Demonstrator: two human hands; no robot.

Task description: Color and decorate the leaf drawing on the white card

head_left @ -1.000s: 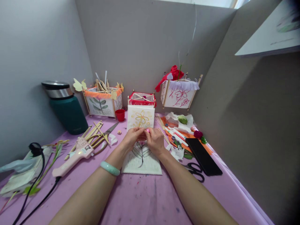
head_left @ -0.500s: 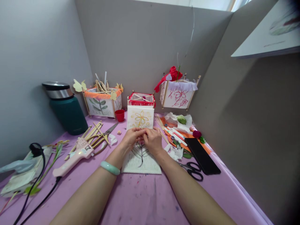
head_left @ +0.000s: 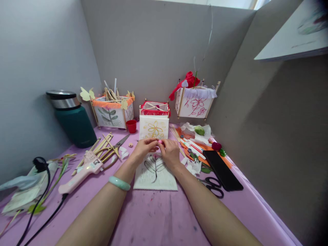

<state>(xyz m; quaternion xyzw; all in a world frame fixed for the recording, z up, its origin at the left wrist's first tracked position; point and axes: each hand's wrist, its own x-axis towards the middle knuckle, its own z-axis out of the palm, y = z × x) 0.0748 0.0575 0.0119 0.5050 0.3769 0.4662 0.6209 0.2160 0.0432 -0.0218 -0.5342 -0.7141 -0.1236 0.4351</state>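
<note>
Fingertips together, my left hand (head_left: 144,149) and my right hand (head_left: 169,151) pinch a small pink piece (head_left: 160,141) between them; its kind is too small to make out. Below them a white panel with a dark leaf drawing (head_left: 155,174) lies flat on the purple cloth. Just behind my fingers stands a white panel with a yellow flower drawing (head_left: 154,125), leaning against a red-fringed stick frame box (head_left: 155,108). My left wrist wears a pale green bangle.
On the left are a pink glue gun (head_left: 82,175), gold-handled scissors (head_left: 112,152), wooden sticks and a teal bottle (head_left: 74,123). Markers (head_left: 194,147), paper scraps, black scissors (head_left: 213,186) and a black phone (head_left: 222,171) lie on the right. Two decorated boxes stand behind, with a red cup (head_left: 131,126) nearby.
My fingers have shifted slightly, and the pink piece now shows between the fingertips. More of the leaf drawing is uncovered. Other things stay in place.
</note>
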